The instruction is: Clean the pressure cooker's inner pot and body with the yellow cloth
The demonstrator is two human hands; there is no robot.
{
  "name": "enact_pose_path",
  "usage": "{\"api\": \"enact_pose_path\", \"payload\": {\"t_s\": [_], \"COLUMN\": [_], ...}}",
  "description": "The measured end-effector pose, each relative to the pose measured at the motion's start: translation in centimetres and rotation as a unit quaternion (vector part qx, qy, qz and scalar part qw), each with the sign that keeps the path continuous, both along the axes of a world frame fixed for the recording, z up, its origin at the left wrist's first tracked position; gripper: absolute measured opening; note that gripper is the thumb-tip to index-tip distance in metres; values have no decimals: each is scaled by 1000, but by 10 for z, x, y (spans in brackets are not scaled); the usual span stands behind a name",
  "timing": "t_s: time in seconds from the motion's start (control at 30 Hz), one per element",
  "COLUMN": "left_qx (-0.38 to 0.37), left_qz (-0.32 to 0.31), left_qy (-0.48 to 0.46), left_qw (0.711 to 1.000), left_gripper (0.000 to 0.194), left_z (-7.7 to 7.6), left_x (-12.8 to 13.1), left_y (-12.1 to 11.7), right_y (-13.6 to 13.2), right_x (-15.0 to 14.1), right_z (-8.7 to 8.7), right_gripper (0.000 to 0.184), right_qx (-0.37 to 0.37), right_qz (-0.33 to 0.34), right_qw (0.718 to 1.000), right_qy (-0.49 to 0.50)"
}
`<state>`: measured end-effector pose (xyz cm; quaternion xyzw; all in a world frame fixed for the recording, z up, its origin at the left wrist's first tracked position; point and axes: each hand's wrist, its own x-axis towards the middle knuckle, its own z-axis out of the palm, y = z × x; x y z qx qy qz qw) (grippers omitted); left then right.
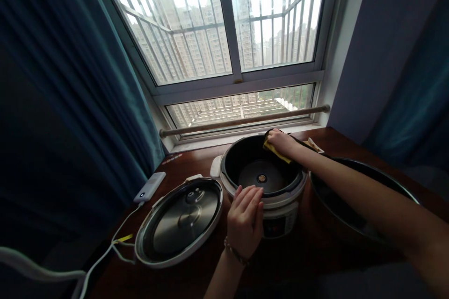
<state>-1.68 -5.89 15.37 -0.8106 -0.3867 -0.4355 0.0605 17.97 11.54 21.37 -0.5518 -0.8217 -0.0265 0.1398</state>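
An electric pressure cooker (277, 203) with a white body stands uncovered, its dark inside showing a round metal piece at the bottom centre. My right hand (279, 142) is closed on a yellow cloth (277, 152), which lies against the inner wall at the far right rim. At the near left rim is my left hand (245, 219), its fingers stretched out and held together with nothing in them. It seems to touch the rim. The cooker's round lid (185, 219) lies to the left, metal inner face up.
Right of the cooker, beneath my right forearm, sits a large dark pot (345, 201). A white power bank (150, 187) with a cable (101, 261) lies on the left. Behind the wooden table (196, 155) are a barred window (224, 32) and a blue curtain (87, 70).
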Motion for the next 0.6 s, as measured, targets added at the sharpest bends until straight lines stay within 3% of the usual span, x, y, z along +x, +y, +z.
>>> {"api": "enact_pose_path", "payload": {"t_s": [0.1, 0.33, 0.47, 0.6], "left_qx": [-1, -7, -9, -26], "left_qz": [4, 18, 16, 7], "left_qy": [-3, -32, -28, -27], "left_qw": [1000, 999, 999, 999], "left_gripper": [33, 30, 29, 30], "left_z": [-1, -2, 0, -1], "left_x": [1, 3, 2, 1], "left_y": [0, 0, -1, -1], "right_y": [27, 68, 60, 30], "right_x": [-4, -48, -101, -151], "right_z": [1, -2, -4, -6], "right_gripper": [16, 37, 35, 33], "right_qx": [-3, -16, -30, -47], "right_qz": [47, -11, 39, 139], "right_qw": [999, 996, 993, 984], "right_qy": [25, 88, 107, 103]}}
